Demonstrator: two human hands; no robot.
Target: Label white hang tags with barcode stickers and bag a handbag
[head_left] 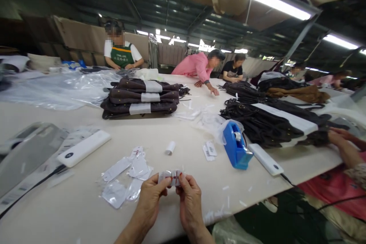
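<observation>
Centre foreground: the left hand (151,195) and the right hand (190,195) pinch opposite ends of a small clear packet (175,175) between thumbs and curled fingers, over the near part of the bench (82,207). The two-sided grip presumably keeps the film flat and its dark red mark turned toward the viewer; whatever lies beneath the film cannot be made out.

Just left of the hands, a loose pile of clear sleeves (139,167) holds white cards, perhaps placed there for easy reach. Beyond the packet lies a curled white paper piece (170,147); to the right, two barcode labels (210,150) lie partly overlapping.

The blue tape dispenser (235,149) carries a small roll in its cradle and stands beside a white cabled device (266,159).

Farther back, dark folded goods (120,96) are stacked in layers, each with a pale paper band, probably to keep it bundled. Clear plastic sheeting (60,88) spreads to their left; whether it encloses anything cannot be told.
</observation>
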